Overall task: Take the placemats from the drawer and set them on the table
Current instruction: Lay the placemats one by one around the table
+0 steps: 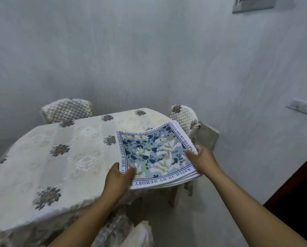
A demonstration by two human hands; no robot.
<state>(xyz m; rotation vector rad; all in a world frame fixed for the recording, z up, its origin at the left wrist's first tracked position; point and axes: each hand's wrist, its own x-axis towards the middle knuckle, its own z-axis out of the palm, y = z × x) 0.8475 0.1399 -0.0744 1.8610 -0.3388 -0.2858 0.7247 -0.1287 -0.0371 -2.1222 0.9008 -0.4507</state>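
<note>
Two forearms reach forward over the cloth-covered bench (60, 166). The left hand (117, 177) grips the near left corner of the placemats (154, 154), thumb on top. This blue floral stack sits over the bench's right edge, partly past it. The right hand (202, 159) pinches its right side, before a quilted chair (183, 116).

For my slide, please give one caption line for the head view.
Left hand and right hand grip a stack of floral placemats above the edge of the cloth-covered table.

Two arms noted, bare up to the frame edge, left hand (116, 179) and right hand (203, 158) likewise uncovered.
</note>
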